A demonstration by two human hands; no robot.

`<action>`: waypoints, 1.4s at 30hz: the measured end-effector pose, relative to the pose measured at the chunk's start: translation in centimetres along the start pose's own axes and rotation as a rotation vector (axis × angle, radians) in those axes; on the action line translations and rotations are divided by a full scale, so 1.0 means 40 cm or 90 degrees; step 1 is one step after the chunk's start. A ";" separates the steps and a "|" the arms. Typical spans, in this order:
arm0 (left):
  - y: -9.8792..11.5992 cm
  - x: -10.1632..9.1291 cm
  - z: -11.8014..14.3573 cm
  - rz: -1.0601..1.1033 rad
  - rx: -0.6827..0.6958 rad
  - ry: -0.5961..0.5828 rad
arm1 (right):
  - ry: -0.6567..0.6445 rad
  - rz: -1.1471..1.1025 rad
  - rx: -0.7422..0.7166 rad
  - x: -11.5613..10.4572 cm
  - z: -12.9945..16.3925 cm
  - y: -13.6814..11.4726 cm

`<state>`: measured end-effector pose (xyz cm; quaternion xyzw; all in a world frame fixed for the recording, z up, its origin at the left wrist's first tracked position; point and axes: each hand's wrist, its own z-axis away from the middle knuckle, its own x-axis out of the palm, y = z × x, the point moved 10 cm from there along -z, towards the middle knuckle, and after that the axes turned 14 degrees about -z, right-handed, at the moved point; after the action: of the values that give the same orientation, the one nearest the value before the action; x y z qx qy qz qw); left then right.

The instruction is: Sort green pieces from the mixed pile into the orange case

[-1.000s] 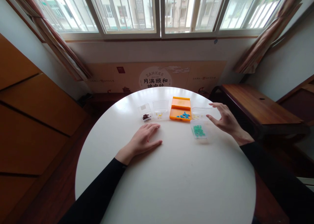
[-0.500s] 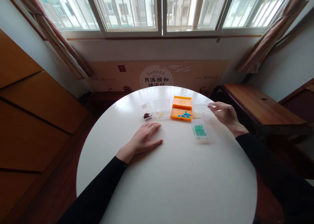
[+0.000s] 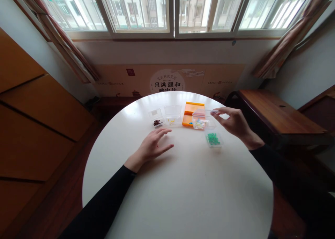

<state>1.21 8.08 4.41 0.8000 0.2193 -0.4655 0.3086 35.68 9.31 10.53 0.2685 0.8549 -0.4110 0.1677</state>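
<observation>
Pinching a clear plastic box (image 3: 201,122) in your right hand (image 3: 234,123) right of centre, over the orange tray (image 3: 190,112), your left hand (image 3: 151,147) open, empty, on the white round table (image 3: 183,183).

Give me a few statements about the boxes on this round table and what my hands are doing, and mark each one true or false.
1. The right hand holds a clear box lifted in front of the orange tray. True.
2. The left hand grips the box of dark red pieces. False: it is over the bare white table, apart from that box and holding nothing.
3. The box of green pieces lies on the table nearer the right hand than the left. True.
4. The tray is blue. False: it is orange.
5. The green box is stacked on the tray. False: it lies on the table, apart from it.
</observation>
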 end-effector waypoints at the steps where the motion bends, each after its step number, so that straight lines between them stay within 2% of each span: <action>1: 0.000 -0.007 0.000 0.008 -0.003 0.013 | -0.029 -0.017 -0.005 0.040 0.008 -0.024; 6: 0.004 -0.016 0.000 0.054 -0.003 0.031 | -0.119 -0.003 -0.055 0.225 0.058 -0.109; 10: -0.002 -0.005 0.005 0.036 -0.008 0.027 | -0.133 0.035 -0.110 0.306 0.090 -0.148; 13: -0.010 0.005 0.009 0.004 -0.016 0.023 | -0.150 0.034 -0.138 0.318 0.103 -0.177; 17: -0.011 0.012 0.008 -0.009 -0.023 0.018 | -0.219 0.057 -0.213 0.317 0.128 -0.252; 21: -0.006 0.010 0.004 -0.002 -0.021 0.015 | -0.271 0.016 -0.246 0.324 0.158 -0.303; 29: 0.000 -0.003 0.001 0.000 -0.019 0.033 | -0.275 -0.004 -0.232 0.354 0.178 -0.280; 42: -0.010 0.000 -0.001 0.018 -0.015 0.051 | -0.260 -0.004 -0.217 0.362 0.185 -0.272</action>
<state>0.98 8.41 4.31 0.8176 0.2254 -0.4256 0.3155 18.08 2.47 5.37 0.1454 0.8608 -0.3076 0.3785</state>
